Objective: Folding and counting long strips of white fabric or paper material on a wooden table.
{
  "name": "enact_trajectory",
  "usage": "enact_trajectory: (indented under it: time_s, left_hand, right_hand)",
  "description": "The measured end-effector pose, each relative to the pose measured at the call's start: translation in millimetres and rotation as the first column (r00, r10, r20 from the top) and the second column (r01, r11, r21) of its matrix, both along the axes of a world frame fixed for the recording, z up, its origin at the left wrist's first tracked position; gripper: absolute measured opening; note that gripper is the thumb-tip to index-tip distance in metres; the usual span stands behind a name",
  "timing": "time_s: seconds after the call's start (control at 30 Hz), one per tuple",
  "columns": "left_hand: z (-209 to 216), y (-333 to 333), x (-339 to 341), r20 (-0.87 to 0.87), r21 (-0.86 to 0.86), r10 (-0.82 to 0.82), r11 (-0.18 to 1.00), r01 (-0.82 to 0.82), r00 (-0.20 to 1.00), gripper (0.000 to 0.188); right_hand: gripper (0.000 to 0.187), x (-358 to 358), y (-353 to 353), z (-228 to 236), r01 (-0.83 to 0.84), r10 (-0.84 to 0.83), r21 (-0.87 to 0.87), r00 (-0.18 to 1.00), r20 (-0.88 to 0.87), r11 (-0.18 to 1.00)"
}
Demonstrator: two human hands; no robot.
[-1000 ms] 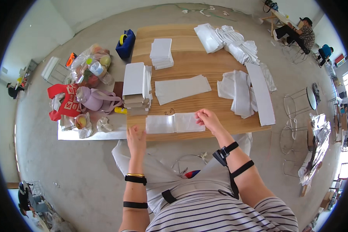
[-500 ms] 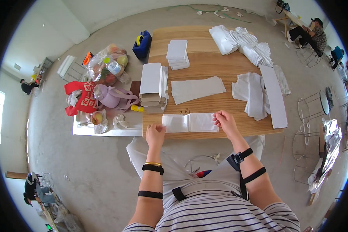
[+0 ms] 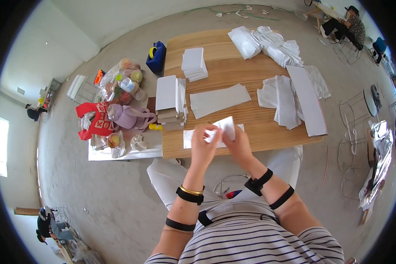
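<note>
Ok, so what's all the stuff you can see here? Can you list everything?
wooden table: one, light brown, centre
white sheet being folded: one, at the table's near edge, in both hands
long white sheet: one, lying mid-table
tall pile of white sheets: one, table's left edge
small white stack: one, far left of the table
loose white pieces: several, right side
white bundles: several, far right corner
blue bag: one, on the floor by the far left corner
red bag: one, floor, left
purple bag: one, beside the red one
left hand: on the sheet
right hand: on the sheet
</note>
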State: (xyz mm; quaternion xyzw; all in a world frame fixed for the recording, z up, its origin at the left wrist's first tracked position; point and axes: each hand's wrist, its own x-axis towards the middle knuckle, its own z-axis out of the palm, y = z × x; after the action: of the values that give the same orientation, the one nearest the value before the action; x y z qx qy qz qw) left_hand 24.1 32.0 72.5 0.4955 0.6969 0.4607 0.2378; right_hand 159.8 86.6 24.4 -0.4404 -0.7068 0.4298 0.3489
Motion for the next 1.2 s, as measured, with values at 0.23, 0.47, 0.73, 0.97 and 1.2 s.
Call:
enact_trajectory:
  time_s: [0.23,0.47,0.73,0.97,1.2]
  left_hand:
    - [-60.3,-31.9,-23.5,-0.425,-0.106,0.070,0.986,-0.127,0.903,0.052]
    - [-81.9,-34.6,-1.3,-0.561,-0.182,-0.244,0.968,0.170,0.791,0.076]
    - [-86.9,-29.3,3.8,-0.582,-0.340,-0.375,0.918,0.203,0.722,0.088]
    - [-92.1,-29.2,5.8,-0.657,-0.348,-0.377,0.920,0.180,0.654,0.086]
    - [-100.4,-29.1,8.7,-0.610,-0.394,-0.412,0.899,0.191,0.677,0.088]
  right_hand:
    - [0.026,47.0,14.1,-32.1,0.173,-0.235,-0.307,0.955,-0.179,0.936]
    - [0.026,78.9,22.1,-54.1,0.218,-0.327,-0.368,0.907,-0.266,0.904]
    - [0.025,99.9,27.0,-53.6,0.225,-0.330,-0.433,0.926,-0.184,0.873]
    - [0.023,107.7,27.2,-52.7,0.277,-0.338,-0.421,0.938,-0.076,0.864]
    - [0.021,120.9,35.3,-63.0,0.274,-0.292,-0.403,0.956,0.019,0.873]
